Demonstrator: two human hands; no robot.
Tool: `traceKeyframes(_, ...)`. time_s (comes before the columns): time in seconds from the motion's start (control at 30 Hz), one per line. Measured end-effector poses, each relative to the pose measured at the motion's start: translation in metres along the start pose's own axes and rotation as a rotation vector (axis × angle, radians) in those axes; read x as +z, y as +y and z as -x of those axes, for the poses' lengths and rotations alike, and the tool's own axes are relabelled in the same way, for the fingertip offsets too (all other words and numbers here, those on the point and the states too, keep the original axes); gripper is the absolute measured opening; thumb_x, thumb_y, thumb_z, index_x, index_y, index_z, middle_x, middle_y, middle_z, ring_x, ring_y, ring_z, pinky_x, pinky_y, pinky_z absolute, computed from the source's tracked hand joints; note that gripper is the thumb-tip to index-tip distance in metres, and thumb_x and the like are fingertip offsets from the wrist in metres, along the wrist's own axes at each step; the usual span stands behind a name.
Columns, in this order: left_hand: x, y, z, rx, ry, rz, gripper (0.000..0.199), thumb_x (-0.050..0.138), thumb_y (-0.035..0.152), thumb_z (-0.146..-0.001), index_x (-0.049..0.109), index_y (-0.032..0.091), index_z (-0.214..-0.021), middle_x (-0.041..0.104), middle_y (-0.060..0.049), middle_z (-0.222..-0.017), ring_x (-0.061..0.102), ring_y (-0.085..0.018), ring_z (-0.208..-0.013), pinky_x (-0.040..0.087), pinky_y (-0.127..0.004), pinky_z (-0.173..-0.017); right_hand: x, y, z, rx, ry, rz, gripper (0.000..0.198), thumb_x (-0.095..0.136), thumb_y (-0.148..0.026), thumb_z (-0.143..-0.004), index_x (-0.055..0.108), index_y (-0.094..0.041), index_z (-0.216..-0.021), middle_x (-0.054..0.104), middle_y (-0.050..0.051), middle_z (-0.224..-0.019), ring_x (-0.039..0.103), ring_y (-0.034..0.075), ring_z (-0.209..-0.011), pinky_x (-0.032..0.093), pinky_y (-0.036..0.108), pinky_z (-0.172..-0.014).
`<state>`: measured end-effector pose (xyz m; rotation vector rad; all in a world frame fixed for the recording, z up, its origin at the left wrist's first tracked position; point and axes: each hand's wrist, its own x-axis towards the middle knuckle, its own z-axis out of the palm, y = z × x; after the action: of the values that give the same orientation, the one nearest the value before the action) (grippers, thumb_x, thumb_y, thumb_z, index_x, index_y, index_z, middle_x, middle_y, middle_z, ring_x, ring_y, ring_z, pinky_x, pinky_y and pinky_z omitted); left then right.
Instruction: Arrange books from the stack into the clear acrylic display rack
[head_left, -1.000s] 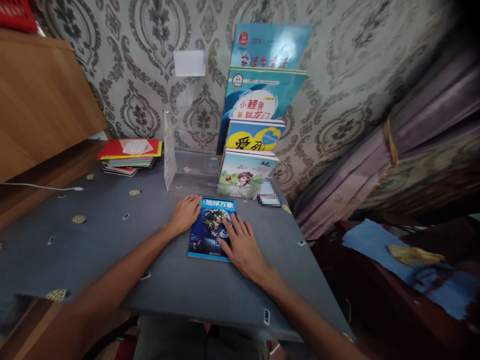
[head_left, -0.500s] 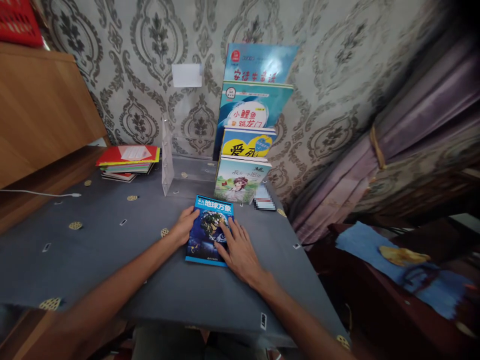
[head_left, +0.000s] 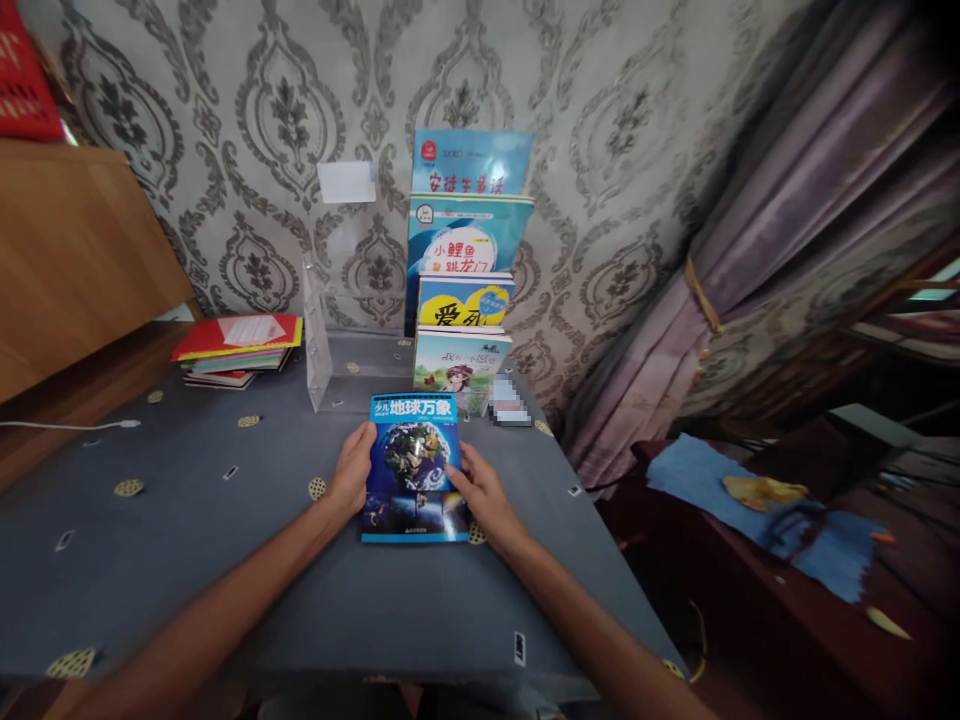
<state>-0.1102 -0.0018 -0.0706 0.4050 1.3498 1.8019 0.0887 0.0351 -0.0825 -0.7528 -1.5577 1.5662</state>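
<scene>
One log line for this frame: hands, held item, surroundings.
left hand: grips blue Earth book left edge | right hand: grips right edge | behind: clear rack, four displayed books | left: book stack

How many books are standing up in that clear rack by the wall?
4, stepped one above another: the girl cover lowest in front, the yellow one, the teal fish one, the light-blue one on top. Others may hide behind.

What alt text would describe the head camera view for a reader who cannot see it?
Two bare hands, left hand and right hand, grip the side edges of a blue Earth-cover book over a grey table. Behind it, a clear stand shows four children's books; a book stack lies left.
</scene>
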Motion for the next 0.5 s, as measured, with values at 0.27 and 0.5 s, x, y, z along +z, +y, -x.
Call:
traceKeyframes(0.27,0.008,0.027,0.008,0.357,-0.069,-0.265,0.044,0.054,0.058,-0.094,0.069,0.021,-0.112,0.072,-0.006,-0.122,0.058,-0.023,-0.126,0.043,-0.036,-0.111,-0.002,-0.043,-0.004,-0.16,-0.107,0.05,0.048,0.059,-0.054,-0.092,0.055,-0.023,-0.128,0.073,0.006,-0.102,0.07,0.022,-0.089,0.057,0.038,-0.085)
traceKeyframes(0.5,0.007,0.032,0.023,0.537,-0.076,-0.47,0.056,0.044,0.066,-0.095,0.065,0.021,-0.122,0.066,-0.009,-0.131,0.049,-0.027,-0.136,0.036,-0.039,-0.118,-0.013,-0.053,0.003,-0.39,0.024,0.37,0.035,0.046,-0.05,-0.1,0.057,-0.024,-0.122,0.068,0.004,-0.1,0.066,0.021,-0.091,0.055,0.033,-0.081)
